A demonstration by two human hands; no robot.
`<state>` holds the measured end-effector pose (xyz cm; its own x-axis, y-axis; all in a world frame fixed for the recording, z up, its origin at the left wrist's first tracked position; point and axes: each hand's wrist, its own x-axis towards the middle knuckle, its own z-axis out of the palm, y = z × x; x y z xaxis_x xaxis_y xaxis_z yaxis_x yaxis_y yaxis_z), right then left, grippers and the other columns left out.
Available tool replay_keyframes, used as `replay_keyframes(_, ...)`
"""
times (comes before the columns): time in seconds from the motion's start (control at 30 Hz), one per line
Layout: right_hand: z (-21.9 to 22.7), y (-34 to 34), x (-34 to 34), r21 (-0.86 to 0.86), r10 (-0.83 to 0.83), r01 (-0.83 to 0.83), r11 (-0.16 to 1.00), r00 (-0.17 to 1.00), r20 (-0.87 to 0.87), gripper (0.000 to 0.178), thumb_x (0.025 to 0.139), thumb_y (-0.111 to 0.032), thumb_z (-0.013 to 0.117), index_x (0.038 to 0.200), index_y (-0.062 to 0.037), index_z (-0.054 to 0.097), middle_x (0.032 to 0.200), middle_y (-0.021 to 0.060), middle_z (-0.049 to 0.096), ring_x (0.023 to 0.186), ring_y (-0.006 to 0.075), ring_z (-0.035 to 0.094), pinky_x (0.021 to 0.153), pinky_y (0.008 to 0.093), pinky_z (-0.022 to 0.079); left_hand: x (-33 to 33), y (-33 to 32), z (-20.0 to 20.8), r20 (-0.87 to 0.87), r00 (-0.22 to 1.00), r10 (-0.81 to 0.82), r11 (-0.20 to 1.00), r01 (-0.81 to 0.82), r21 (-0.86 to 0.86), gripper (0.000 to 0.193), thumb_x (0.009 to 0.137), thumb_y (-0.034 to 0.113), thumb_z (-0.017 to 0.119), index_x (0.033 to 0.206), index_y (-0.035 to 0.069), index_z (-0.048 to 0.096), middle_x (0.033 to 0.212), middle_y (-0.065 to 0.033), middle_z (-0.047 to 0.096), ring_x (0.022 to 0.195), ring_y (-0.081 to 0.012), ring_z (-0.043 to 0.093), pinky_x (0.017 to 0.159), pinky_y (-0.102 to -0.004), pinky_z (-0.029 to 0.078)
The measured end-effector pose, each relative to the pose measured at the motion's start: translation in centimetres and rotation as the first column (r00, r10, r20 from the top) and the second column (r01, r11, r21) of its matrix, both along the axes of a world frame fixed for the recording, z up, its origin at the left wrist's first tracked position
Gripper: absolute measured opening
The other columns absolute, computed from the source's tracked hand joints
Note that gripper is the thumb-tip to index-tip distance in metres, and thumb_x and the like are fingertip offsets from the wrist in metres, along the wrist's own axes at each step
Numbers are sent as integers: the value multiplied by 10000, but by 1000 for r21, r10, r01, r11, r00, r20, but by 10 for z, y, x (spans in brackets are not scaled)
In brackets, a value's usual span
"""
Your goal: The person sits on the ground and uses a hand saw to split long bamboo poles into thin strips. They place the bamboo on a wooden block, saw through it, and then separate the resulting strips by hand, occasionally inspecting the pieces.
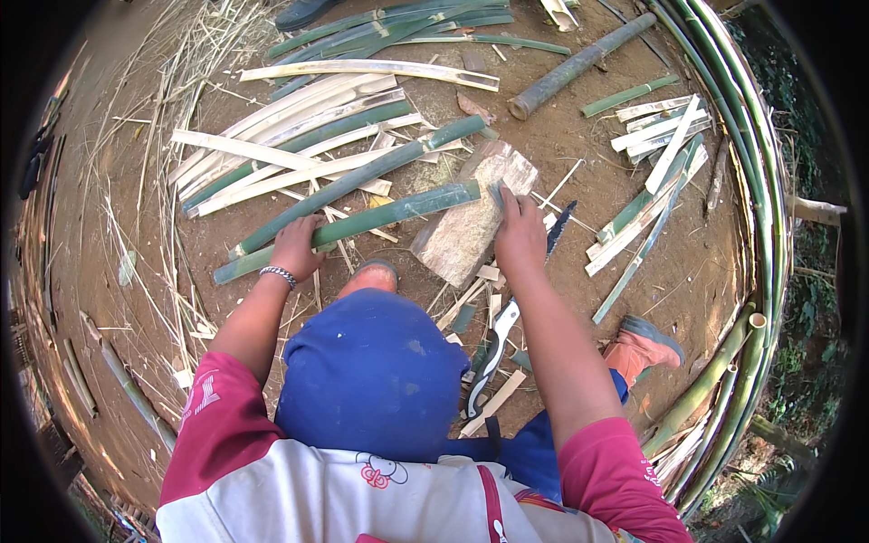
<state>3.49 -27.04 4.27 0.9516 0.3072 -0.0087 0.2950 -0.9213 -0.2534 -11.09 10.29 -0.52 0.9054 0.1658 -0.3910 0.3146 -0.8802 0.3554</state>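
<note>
A green split bamboo length (398, 212) slants from lower left up to a wooden block (480, 213), its right end resting over the block's top. My left hand (297, 249) is closed around its lower part. In my right hand (519, 222), at the block's right edge, is a small grey-green bamboo piece (496, 193), pinched in the fingers just beyond the bamboo's end. A hand saw with a white and black handle (493, 357) lies beside my right forearm, which hides part of it. A second green bamboo length (362, 179) lies just behind the held one.
Split bamboo strips (299, 127) are piled at far left, with green ones (389, 32) behind. A whole bamboo pole (579, 65) lies at the back. Short split pieces (656, 145) sit at right, near long green poles (756, 136). Shavings and dry fibres (163, 118) litter the dirt ground.
</note>
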Motion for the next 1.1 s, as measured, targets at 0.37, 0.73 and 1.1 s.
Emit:
replay_keyframes(0.37, -7, -101, -220, -54, -254, 251, 967, 912, -320, 753, 803, -147, 788, 1472, -116, 445, 1432, 197, 462, 1343, 406, 433, 1109, 512, 363, -23, 42, -11, -67, 996, -59, 998, 61, 19, 438, 815, 124, 705, 1240, 78, 607, 1243, -156, 627, 1154, -374, 599, 985, -456, 495)
replay_keyframes(0.73, -13, -104, -234, 6, -303, 338, 941, 853, -424, 621, 853, -195, 743, 1416, -86, 507, 1358, 230, 507, 1282, 414, 484, 1092, 466, 404, 36, 91, 59, 140, 984, -110, 963, 71, 260, 379, 822, 179, 718, 1184, 105, 637, 1133, -164, 682, 1027, -378, 660, 886, -490, 534)
replay_keyframes(1.1, -10, -117, -242, 13, -436, 539, 842, 696, -571, 626, 875, -262, 728, 1431, -77, 508, 1393, 201, 503, 1306, 381, 489, 1118, 445, 398, 76, 91, 75, 294, 955, 32, 987, -76, 140, 537, 796, 188, 802, 1281, 30, 635, 1134, -206, 701, 1035, -380, 674, 885, -433, 535)
